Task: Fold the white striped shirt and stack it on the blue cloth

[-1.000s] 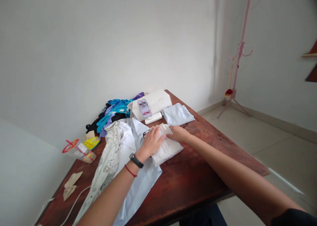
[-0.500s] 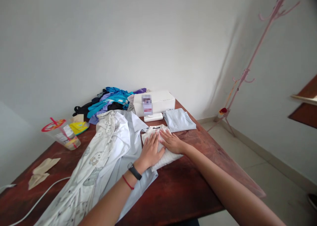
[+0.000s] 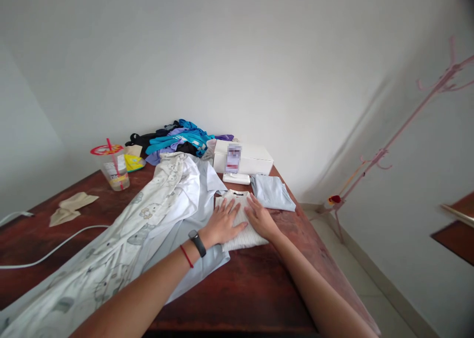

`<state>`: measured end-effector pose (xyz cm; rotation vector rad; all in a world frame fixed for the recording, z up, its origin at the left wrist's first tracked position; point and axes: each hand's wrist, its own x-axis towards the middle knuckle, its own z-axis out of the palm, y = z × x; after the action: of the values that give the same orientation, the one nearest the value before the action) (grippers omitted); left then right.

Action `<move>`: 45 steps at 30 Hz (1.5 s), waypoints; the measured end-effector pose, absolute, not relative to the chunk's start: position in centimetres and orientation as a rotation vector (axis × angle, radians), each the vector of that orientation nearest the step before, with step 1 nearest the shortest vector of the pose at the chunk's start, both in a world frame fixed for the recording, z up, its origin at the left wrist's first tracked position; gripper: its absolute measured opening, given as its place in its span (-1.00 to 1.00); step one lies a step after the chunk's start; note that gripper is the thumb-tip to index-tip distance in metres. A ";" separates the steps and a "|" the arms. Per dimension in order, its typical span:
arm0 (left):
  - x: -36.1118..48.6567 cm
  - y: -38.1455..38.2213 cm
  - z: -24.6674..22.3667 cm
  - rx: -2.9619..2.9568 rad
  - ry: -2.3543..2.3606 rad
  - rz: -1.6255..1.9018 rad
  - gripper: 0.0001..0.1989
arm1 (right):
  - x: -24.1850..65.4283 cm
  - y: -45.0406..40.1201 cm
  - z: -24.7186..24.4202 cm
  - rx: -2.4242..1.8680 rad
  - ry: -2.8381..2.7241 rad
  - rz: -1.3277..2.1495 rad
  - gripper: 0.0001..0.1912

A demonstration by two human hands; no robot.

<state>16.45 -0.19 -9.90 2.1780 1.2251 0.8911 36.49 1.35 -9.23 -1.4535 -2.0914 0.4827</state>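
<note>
A folded cream ribbed top [image 3: 242,238] lies on the table, its collar and dark label facing away from me. My left hand [image 3: 223,223] rests flat on its left part, fingers spread. On the right side, my right hand [image 3: 262,220] lies along the top's edge with its fingers stretched out. Left of the top are a pale blue garment [image 3: 192,235] and a long white printed garment [image 3: 148,212], laid out toward me. A folded pale blue garment [image 3: 273,192] sits just beyond my right hand.
Behind the clothes stand a white box [image 3: 255,159] and a small white device [image 3: 236,179]. A pile of blue, purple and black clothes [image 3: 181,140] is against the wall. A plastic cup with a straw [image 3: 116,172] stands left, near a white cable [image 3: 55,251]. A pink coat rack [image 3: 402,131] leans in view at right.
My hands have moved apart on the top, the right one toward its right edge. The view has tilted and shifted. The top stays folded.
</note>
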 end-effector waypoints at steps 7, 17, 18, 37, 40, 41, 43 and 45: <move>16.6 -0.2 -10.1 2.501 1.397 0.588 -0.21 | 36.3 1.9 -10.2 -1.194 -2.183 0.749 -0.22; 16.5 -0.2 -10.1 2.473 1.397 0.566 -0.18 | 36.6 2.3 -11.2 -1.292 -2.186 0.815 -0.12; 16.5 -0.2 -10.2 2.474 1.390 0.572 -0.17 | 36.6 2.3 -11.1 -1.290 -2.191 0.818 -0.13; 16.8 0.1 -9.8 2.567 1.553 0.727 -0.30 | 36.8 1.7 -9.5 -1.169 -2.004 0.416 -0.33; 16.7 0.2 -9.3 2.555 1.712 0.849 -0.40 | 37.2 1.7 -9.4 -1.135 -2.247 0.592 -0.29; 16.6 0.2 -9.2 2.535 1.762 0.846 -0.40 | 37.3 1.7 -9.5 -1.150 -2.303 0.641 -0.28; 16.5 0.2 -9.3 2.482 1.833 0.761 -0.39 | 37.2 1.7 -9.8 -1.218 -2.301 0.612 -0.28; 16.5 0.1 -9.6 2.434 1.860 0.654 -0.39 | 37.1 1.6 -10.1 -1.311 -2.240 0.521 -0.29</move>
<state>16.52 0.14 -9.62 2.4344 1.8603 0.6544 37.07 1.65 -10.11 -1.3109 -2.2404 0.5209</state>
